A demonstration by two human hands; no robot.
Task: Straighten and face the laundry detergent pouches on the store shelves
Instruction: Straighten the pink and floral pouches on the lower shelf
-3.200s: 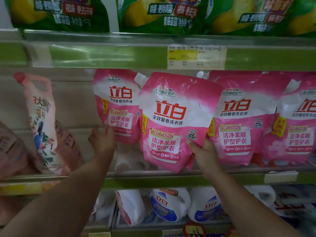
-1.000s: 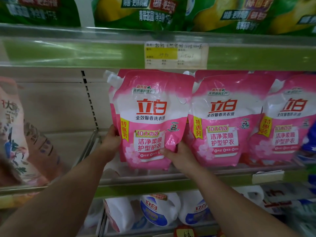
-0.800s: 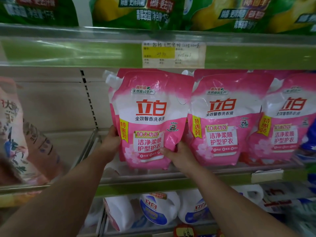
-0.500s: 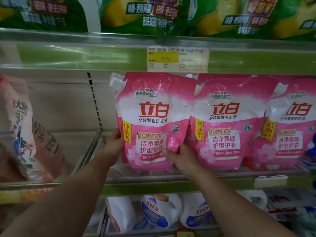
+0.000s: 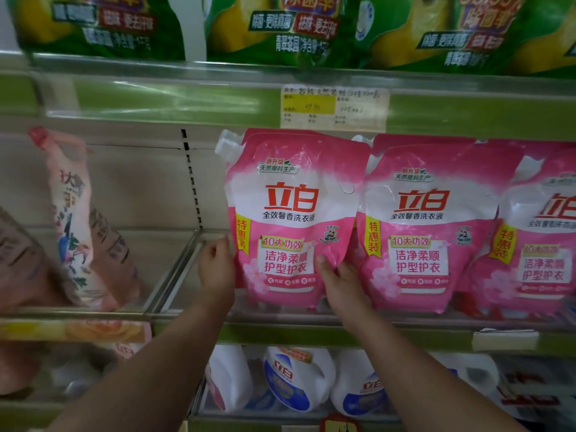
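Pink-and-white detergent pouch [image 5: 291,216] upright on middle shelf, label facing out, white spout cap at top-left corner (another pink pouch right behind it). Second matching pouch [image 5: 427,226] just beside on the right, edges touching, also facing front. Third pouch [image 5: 542,232] further right, cut by frame edge, slightly blurred.

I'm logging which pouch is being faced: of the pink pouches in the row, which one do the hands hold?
The leftmost pink pouch, at the row's open end: the left hand grips its left edge and the right hand its lower right corner. The others stand untouched.
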